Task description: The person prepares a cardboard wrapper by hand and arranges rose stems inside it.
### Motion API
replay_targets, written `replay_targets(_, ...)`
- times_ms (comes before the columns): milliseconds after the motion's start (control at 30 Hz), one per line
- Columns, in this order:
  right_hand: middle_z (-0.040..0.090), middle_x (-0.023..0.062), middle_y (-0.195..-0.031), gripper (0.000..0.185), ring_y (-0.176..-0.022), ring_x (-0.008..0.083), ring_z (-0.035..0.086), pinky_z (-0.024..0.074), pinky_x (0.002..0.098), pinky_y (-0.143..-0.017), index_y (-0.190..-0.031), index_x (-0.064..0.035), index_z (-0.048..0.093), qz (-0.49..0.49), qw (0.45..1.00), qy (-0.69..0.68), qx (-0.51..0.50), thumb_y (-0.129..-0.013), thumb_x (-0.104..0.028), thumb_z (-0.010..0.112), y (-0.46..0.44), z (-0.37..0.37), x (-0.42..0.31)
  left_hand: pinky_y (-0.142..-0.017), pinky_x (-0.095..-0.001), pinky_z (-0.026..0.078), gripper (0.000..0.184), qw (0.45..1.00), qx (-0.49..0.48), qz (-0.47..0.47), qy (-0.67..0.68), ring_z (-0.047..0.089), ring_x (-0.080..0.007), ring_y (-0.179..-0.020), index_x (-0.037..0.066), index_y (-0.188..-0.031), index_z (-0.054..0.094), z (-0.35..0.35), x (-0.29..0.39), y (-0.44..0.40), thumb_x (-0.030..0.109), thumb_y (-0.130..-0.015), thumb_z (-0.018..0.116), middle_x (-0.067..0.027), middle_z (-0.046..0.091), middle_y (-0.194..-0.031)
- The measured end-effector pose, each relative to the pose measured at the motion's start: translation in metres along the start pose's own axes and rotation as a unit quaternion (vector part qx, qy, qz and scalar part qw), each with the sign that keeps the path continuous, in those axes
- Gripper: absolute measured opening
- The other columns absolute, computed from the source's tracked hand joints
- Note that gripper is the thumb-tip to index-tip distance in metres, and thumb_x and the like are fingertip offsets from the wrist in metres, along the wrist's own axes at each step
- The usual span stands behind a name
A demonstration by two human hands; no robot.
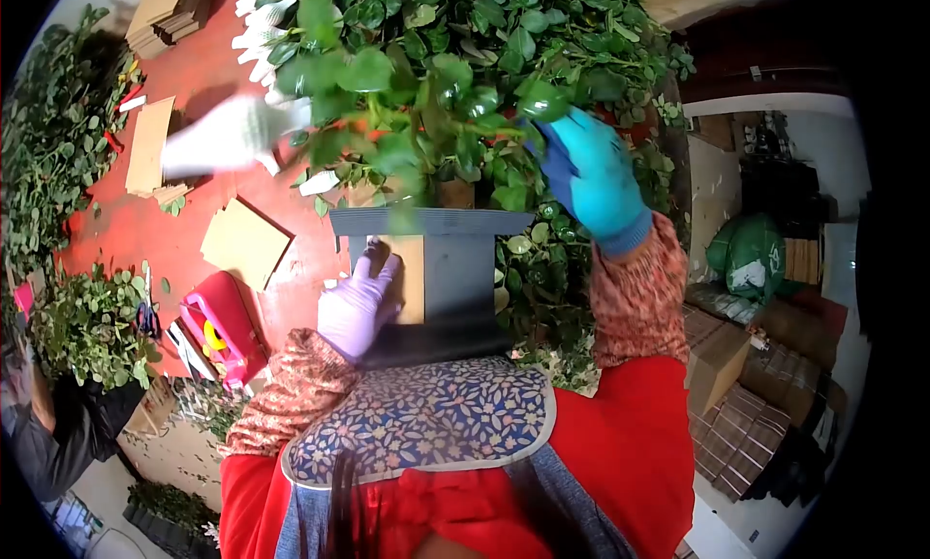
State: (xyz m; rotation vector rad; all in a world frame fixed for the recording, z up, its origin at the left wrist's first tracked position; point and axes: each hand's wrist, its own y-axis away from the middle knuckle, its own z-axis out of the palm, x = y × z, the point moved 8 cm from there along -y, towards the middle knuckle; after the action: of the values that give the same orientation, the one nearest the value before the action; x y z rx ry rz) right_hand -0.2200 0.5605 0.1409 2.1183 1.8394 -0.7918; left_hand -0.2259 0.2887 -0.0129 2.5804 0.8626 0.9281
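My right hand (593, 179), in a teal and blue glove, is closed around the stem end of a leafy flower stem (417, 128). At the stem's left end is a blurred white sleeved head (228, 133), probably a rose in a net. My left hand (356, 307), in a lilac glove, lies with fingers stretched on a piece of cardboard (412, 283). That cardboard rests on a dark grey stand (460, 278) with a ridged upper bar, right in front of my patterned apron. Leaves hide part of the bar.
Many leafy stems with white-sleeved heads (260, 36) lie across the red table (208, 65). Cardboard sheets (245, 241) and a pink holder (223, 326) are at left. Another person's dark sleeve (63, 452) shows lower left. Boxes (746, 414) stand at right.
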Motion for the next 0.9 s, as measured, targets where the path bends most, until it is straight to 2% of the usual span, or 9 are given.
replay_targets(100, 0.059, 0.0122, -0.086, 0.033, -0.075, 0.0333, 0.060, 0.0476, 0.0418, -0.064, -0.109, -0.0061, 0.063, -0.085, 0.983, 0.161, -0.021, -0.077, 0.000, 0.062, 0.035, -0.026, -0.047, -0.063, -0.0399, 0.054, 0.048, 0.980, 0.156, 0.078, 0.093, 0.068, -0.0302, -0.077, 0.023, -0.132, 0.054, -0.015, -0.006, 0.006, 0.023, -0.085, 0.063, -0.0098, 0.061, -0.124)
replay_targets(200, 0.060, 0.0126, -0.088, 0.030, -0.075, 0.0339, 0.060, 0.0467, 0.0425, -0.063, -0.108, -0.0060, 0.063, -0.028, 0.973, 0.161, -0.163, -0.078, -0.002, 0.063, 0.079, -0.024, -0.051, -0.073, -0.0335, 0.055, 0.043, 0.996, -0.065, -0.005, -0.058, 0.069, -0.0291, -0.089, 0.024, -0.131, 0.057, -0.029, 0.002, -0.024, 0.019, -0.089, 0.058, -0.0098, 0.069, -0.112)
replay_targets(233, 0.060, 0.0126, -0.088, 0.030, -0.075, 0.0339, 0.060, 0.0467, 0.0425, -0.063, -0.108, -0.0060, 0.063, -0.032, 0.972, 0.150, -0.180, -0.078, -0.002, 0.063, 0.099, -0.022, -0.043, -0.082, -0.0315, 0.054, 0.037, 0.972, 0.110, 0.084, 0.188, 0.067, -0.0269, -0.100, 0.023, -0.128, 0.060, -0.002, -0.028, -0.001, 0.018, -0.092, 0.055, -0.0102, 0.068, -0.115)
replay_targets(300, 0.061, 0.0140, -0.090, 0.030, -0.075, 0.0350, 0.059, 0.0462, 0.0429, -0.062, -0.109, -0.0063, 0.064, 0.049, 0.965, 0.164, -0.196, -0.079, -0.004, 0.063, 0.145, -0.007, -0.003, -0.082, -0.0322, 0.053, 0.038, 0.904, 0.091, 0.135, 0.396, 0.065, -0.0252, -0.104, 0.020, -0.129, 0.059, 0.002, -0.027, -0.009, 0.016, -0.092, 0.055, -0.0093, 0.061, -0.124)
replay_targets(333, 0.061, 0.0140, -0.090, 0.030, -0.075, 0.0350, 0.059, 0.0462, 0.0429, -0.062, -0.109, -0.0063, 0.064, 0.046, 0.964, 0.161, -0.205, -0.079, -0.004, 0.063, 0.162, 0.004, -0.001, -0.078, -0.0336, 0.055, 0.040, 0.974, 0.131, 0.173, 0.060, 0.065, -0.0254, -0.101, 0.018, -0.131, 0.057, -0.010, -0.015, -0.006, 0.012, -0.091, 0.055, -0.0088, 0.059, -0.126)
replay_targets(400, 0.062, 0.0158, -0.091, 0.030, -0.075, 0.0361, 0.059, 0.0468, 0.0434, -0.062, -0.110, -0.0092, 0.065, 0.073, 0.971, 0.122, -0.194, -0.081, -0.006, 0.063, 0.184, 0.013, 0.004, -0.081, -0.0338, 0.054, 0.041, 0.994, 0.034, 0.105, 0.010, 0.062, -0.0253, -0.108, 0.024, -0.131, 0.058, -0.006, -0.016, -0.011, 0.014, -0.090, 0.058, -0.0080, 0.051, -0.135)
replay_targets(533, 0.061, 0.0150, -0.085, 0.029, -0.071, 0.0352, 0.059, 0.0464, 0.0440, -0.060, -0.112, -0.0157, 0.066, 0.111, 0.956, 0.112, -0.246, -0.084, -0.010, 0.061, 0.203, 0.038, 0.015, -0.080, -0.0367, 0.054, 0.041, 0.984, 0.062, 0.163, 0.030, 0.064, -0.0265, -0.103, 0.021, -0.130, 0.058, -0.014, -0.013, -0.010, 0.024, -0.089, 0.062, -0.0087, 0.049, -0.136)
replay_targets(700, 0.062, 0.0131, -0.085, 0.034, -0.074, 0.0346, 0.060, 0.0487, 0.0434, -0.062, -0.115, -0.0178, 0.065, 0.177, 0.942, 0.018, -0.284, -0.085, -0.006, 0.054, 0.209, 0.058, 0.018, -0.098, -0.0440, 0.046, 0.078, 0.989, -0.026, 0.126, 0.069, 0.050, -0.0381, -0.124, 0.011, -0.140, 0.048, -0.022, -0.003, -0.002, 0.044, -0.076, 0.077, -0.0163, 0.040, -0.146)
replay_targets(900, 0.065, 0.0167, -0.096, 0.041, -0.084, 0.0384, 0.062, 0.0514, 0.0424, -0.074, -0.118, -0.0145, 0.064, 0.094, 0.942, 0.070, -0.314, -0.080, -0.001, 0.056, 0.250, 0.090, 0.048, -0.094, -0.0431, 0.049, 0.086, 0.993, -0.017, 0.090, 0.070, 0.053, -0.0376, -0.118, 0.009, -0.140, 0.044, -0.012, -0.002, 0.003, 0.040, -0.069, 0.080, -0.0164, 0.041, -0.144)
